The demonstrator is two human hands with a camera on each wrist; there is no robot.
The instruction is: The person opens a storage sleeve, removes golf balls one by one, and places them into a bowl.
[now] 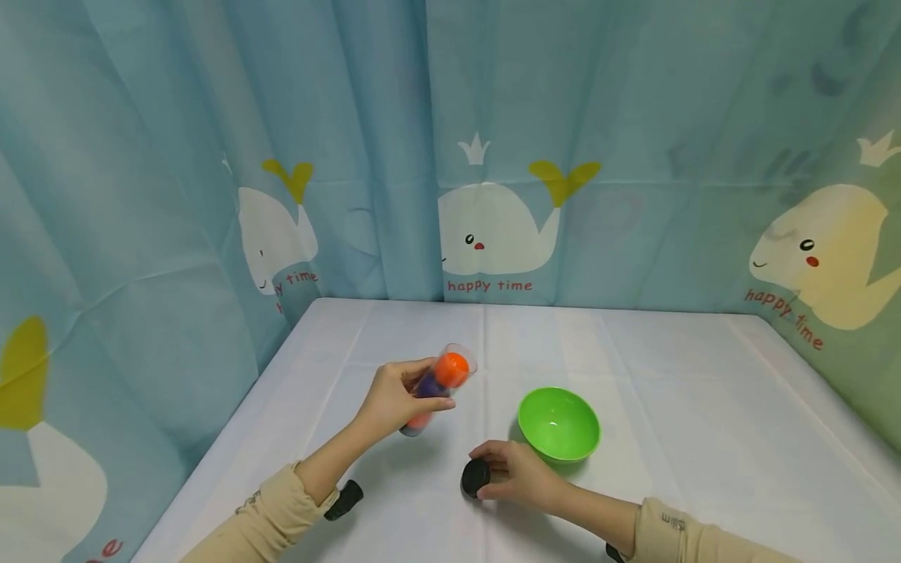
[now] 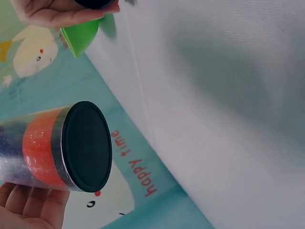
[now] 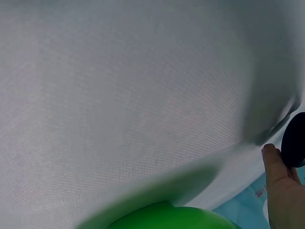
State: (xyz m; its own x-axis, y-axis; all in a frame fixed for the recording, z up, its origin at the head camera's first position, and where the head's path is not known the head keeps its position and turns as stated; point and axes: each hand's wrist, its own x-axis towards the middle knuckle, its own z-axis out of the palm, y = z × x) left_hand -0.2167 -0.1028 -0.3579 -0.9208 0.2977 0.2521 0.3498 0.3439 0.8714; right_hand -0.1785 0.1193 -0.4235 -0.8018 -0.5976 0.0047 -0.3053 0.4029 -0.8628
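Observation:
In the head view my left hand (image 1: 390, 397) grips a clear plastic tube (image 1: 427, 387) from the side and holds it tilted above the table. Inside are an orange ball (image 1: 452, 370), a dark blue ball and a pinkish-red one. The tube's clear rim points up and away; its black base (image 2: 88, 147) faces the camera in the left wrist view. My right hand (image 1: 524, 475) pinches a round black lid (image 1: 475, 478) between thumb and fingers, left of a green bowl (image 1: 558, 426). Only part of that lid (image 3: 294, 140) shows in the right wrist view.
A white cloth covers the table (image 1: 676, 375). Blue-green curtains (image 1: 633, 156) with whale prints hang along the back and sides. A black piece (image 1: 344, 500) shows beside the left sleeve, and another (image 1: 615, 553) by the right sleeve.

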